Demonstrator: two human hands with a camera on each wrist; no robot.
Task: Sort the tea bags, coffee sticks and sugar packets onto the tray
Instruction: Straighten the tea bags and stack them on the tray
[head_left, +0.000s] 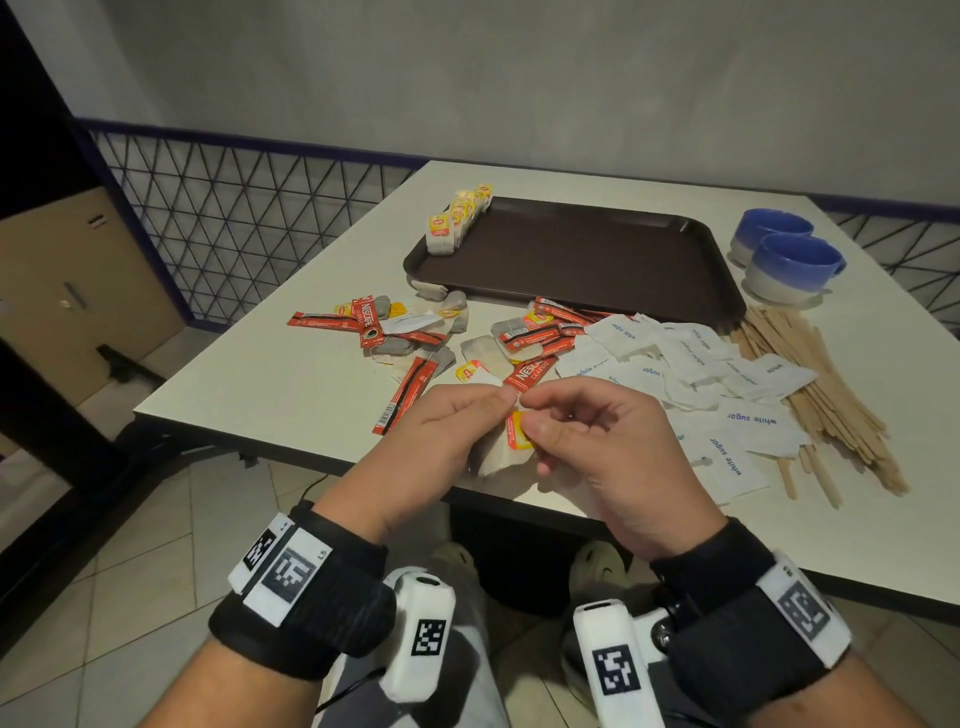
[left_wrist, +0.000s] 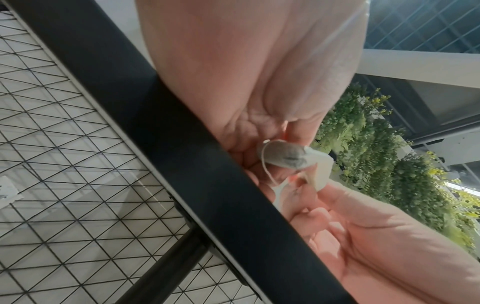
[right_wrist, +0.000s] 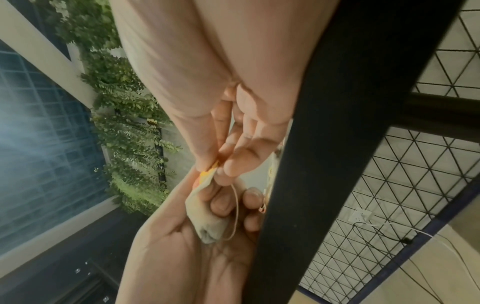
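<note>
Both hands meet over the table's near edge on one tea bag (head_left: 501, 453). My left hand (head_left: 447, 426) grips the pale bag (left_wrist: 288, 157) in curled fingers. My right hand (head_left: 587, 431) pinches its yellow and red tag (head_left: 518, 430) between thumb and forefinger; the string (right_wrist: 235, 207) loops below. A dark brown tray (head_left: 582, 260) lies further back, with a row of tea bags (head_left: 457, 218) standing along its left rim. Red coffee sticks (head_left: 410, 387) and loose tea bags (head_left: 488, 351) lie mixed in front of the tray. White sugar packets (head_left: 727, 395) spread to the right.
Two blue and white cups (head_left: 784, 260) stand right of the tray. Wooden stirrers (head_left: 831, 395) lie in a pile at the far right. A wire mesh fence (head_left: 234, 223) runs behind the white table (head_left: 270, 374). The table's black edge (left_wrist: 161, 131) crosses both wrist views.
</note>
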